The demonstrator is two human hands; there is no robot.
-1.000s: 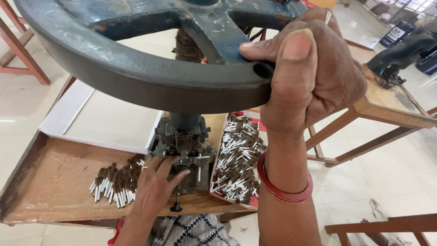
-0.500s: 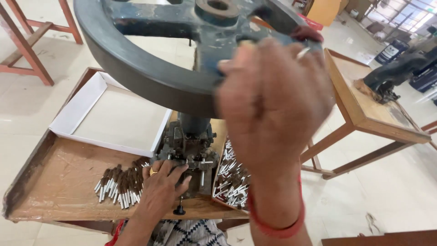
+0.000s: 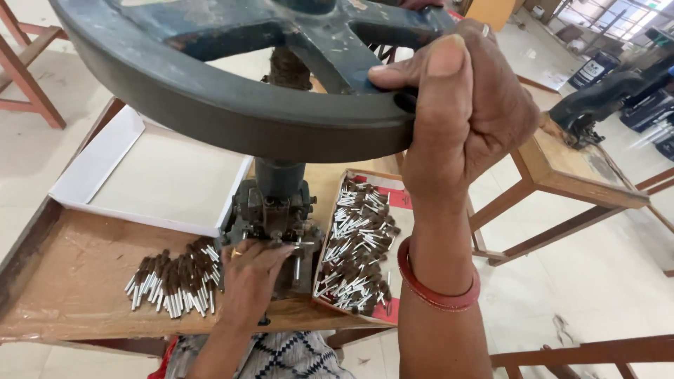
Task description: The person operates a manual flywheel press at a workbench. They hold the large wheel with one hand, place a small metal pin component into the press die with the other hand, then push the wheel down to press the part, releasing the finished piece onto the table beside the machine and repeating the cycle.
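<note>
Right hand (image 3: pixel 467 119) wrapped tight around rim of dark handwheel (image 3: pixel 232 105) of hand press (image 3: pixel 275 210), thumb on top; left hand (image 3: pixel 253 281) at press base near front edge of tabletop (image 3: pixel 70 281), fingertips pinching a small pin; loose pins (image 3: pixel 172 281) piled to its left; tray of pins (image 3: pixel 358 245) at right; white box (image 3: pixel 151 175) behind.
</note>
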